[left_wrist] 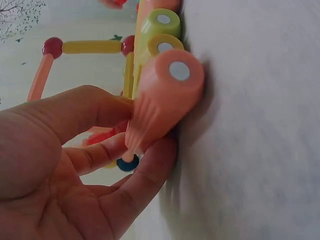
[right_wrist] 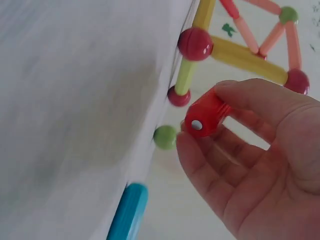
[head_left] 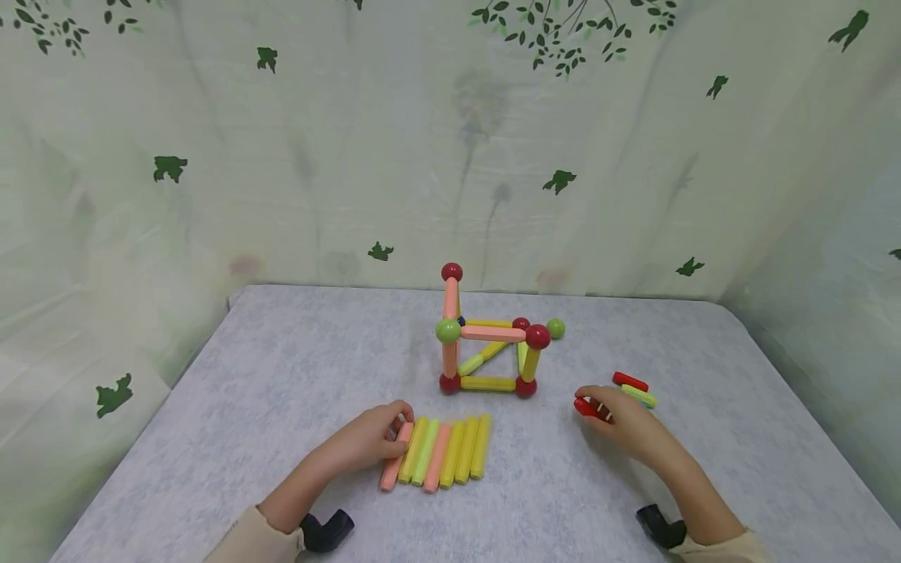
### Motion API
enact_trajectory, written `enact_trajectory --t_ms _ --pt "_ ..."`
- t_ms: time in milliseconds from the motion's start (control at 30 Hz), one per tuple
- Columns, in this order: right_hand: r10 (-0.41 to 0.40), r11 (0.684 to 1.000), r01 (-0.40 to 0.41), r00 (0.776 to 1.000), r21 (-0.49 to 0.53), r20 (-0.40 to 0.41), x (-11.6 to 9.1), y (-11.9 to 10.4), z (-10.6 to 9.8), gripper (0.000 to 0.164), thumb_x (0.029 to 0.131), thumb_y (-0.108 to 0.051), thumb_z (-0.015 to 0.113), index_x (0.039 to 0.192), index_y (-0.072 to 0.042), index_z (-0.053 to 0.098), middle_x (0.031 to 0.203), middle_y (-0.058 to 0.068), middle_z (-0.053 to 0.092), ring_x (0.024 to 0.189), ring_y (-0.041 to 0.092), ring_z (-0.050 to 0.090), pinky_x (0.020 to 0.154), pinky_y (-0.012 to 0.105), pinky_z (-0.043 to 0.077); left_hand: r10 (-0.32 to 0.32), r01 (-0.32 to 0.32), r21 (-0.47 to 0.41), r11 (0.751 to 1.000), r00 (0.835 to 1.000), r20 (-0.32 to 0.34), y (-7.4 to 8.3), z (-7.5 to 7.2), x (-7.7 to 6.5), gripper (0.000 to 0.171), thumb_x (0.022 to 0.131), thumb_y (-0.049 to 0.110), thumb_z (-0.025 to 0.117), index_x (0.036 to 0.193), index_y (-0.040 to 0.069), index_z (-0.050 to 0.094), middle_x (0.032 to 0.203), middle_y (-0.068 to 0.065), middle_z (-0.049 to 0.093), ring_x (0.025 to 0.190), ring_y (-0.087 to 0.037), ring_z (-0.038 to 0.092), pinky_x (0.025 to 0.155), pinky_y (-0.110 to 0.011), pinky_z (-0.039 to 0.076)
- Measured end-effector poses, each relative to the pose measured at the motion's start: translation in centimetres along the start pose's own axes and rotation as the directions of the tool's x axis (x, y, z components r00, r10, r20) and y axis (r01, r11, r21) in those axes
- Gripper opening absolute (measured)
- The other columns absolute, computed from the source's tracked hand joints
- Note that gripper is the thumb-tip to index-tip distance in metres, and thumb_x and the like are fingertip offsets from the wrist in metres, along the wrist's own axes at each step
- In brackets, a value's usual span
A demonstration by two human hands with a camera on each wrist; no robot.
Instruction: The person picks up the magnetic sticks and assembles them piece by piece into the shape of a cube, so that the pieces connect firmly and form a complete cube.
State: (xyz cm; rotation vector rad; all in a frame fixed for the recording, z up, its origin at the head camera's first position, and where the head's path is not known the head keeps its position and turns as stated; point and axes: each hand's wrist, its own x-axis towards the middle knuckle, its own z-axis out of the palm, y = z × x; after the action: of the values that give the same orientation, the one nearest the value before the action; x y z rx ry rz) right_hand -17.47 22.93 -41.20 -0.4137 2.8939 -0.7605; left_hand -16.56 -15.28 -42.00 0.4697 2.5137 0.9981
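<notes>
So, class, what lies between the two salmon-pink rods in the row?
One slim yellow rod and one lime-green rod, side by side; the head view shows them.

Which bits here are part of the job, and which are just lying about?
Likely in the job:
pink rod, in left grip
red rod, in right grip
rod row, beside the pink one
frame, probably

Lying about, maybe spares:
green ball
second red rod
lime rod
blue rod

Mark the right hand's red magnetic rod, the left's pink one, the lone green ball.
Red magnetic rod [right_wrist: 207,113], right wrist view, side near end.
Pink magnetic rod [left_wrist: 161,103], left wrist view, side near end.
Lone green ball [head_left: 556,328], head view, middle.
</notes>
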Motion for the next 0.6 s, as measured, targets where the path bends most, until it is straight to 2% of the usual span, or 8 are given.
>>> enact_trajectory --t_ms 100,200,300,367,467,533,600 --pt "-0.015 1.0 0.016 1.0 0.017 -0.018 0.6 -1.4 0.4 0.041 0.077 -0.01 0.071 0.115 -0.01 0.057 0.104 0.002 0.059 0.086 0.017 0.053 0.071 0.032 0.05 0.013 -0.012 -0.005 1.0 1.0 0.02 0.5 0.2 0.4 0.028 0.08 0.01 0.062 0.105 0.012 0.049 0.081 0.0 0.054 0.067 -0.015 0.05 0.056 -0.029 0.041" --pt "-0.062 0.998 0.063 0.997 0.019 -0.043 1.1 -2.7 0.9 0.043 0.076 -0.012 0.072 0.116 -0.011 0.057 0.107 0.001 0.058 0.088 0.017 0.054 0.071 0.033 0.05 0.0 0.001 -0.013 1.0 1.0 0.008 0.9 0.0 0.6 0.03 0.081 0.01 0.062 0.107 0.014 0.047 0.082 0.0 0.055 0.069 -0.015 0.051 0.058 -0.03 0.042" --pt "-0.128 0.992 0.129 0.989 -0.003 -0.072 1.7 -3.9 1.2 0.042 0.077 -0.013 0.072 0.117 -0.013 0.058 0.107 -0.001 0.059 0.086 0.015 0.053 0.071 0.033 0.05 0.008 -0.01 -0.022 1.0 0.998 -0.054 1.2 -0.4 0.7 0.032 0.081 0.009 0.061 0.11 0.013 0.047 0.086 0.0 0.056 0.074 -0.015 0.052 0.062 -0.031 0.044" --pt "-0.171 0.985 0.169 0.981 -0.031 -0.086 2.0 -4.5 1.4 0.041 0.077 -0.013 0.071 0.116 -0.014 0.058 0.105 -0.003 0.059 0.083 0.014 0.052 0.069 0.031 0.049 0.032 -0.036 -0.03 0.999 0.992 -0.124 1.4 -0.7 0.6 0.034 0.081 0.007 0.061 0.112 0.012 0.047 0.089 0.0 0.056 0.078 -0.014 0.053 0.066 -0.031 0.046" --pt "-0.233 0.972 0.227 0.967 -0.06 -0.107 2.6 -5.4 1.8 0.039 0.078 -0.013 0.07 0.115 -0.015 0.059 0.098 -0.006 0.06 0.075 0.011 0.05 0.064 0.025 0.048 0.118 -0.132 -0.045 0.99 0.965 -0.236 1.7 -0.9 0.5 0.033 0.082 0.005 0.062 0.112 0.008 0.049 0.093 0.002 0.056 0.084 -0.013 0.054 0.073 -0.03 0.047" --pt "-0.274 0.96 0.263 0.954 -0.095 -0.124 3.1 -5.9 2.2 0.038 0.077 -0.013 0.071 0.113 -0.015 0.059 0.095 -0.006 0.06 0.074 0.01 0.051 0.063 0.022 0.048 0.188 -0.216 -0.059 0.975 0.932 -0.309 1.9 -0.9 0.6 0.03 0.081 0.004 0.064 0.109 0.008 0.052 0.094 0.002 0.056 0.087 -0.012 0.055 0.076 -0.028 0.048" --pt "-0.32 0.944 0.302 0.936 -0.136 -0.146 3.7 -6.3 2.6 0.036 0.077 -0.013 0.072 0.111 -0.015 0.06 0.093 -0.007 0.061 0.074 0.008 0.052 0.065 0.022 0.049 0.265 -0.309 -0.066 0.949 0.892 -0.367 2.2 -0.8 0.8 0.028 0.08 0.003 0.066 0.105 0.009 0.054 0.093 0.003 0.055 0.088 -0.011 0.055 0.078 -0.025 0.048"
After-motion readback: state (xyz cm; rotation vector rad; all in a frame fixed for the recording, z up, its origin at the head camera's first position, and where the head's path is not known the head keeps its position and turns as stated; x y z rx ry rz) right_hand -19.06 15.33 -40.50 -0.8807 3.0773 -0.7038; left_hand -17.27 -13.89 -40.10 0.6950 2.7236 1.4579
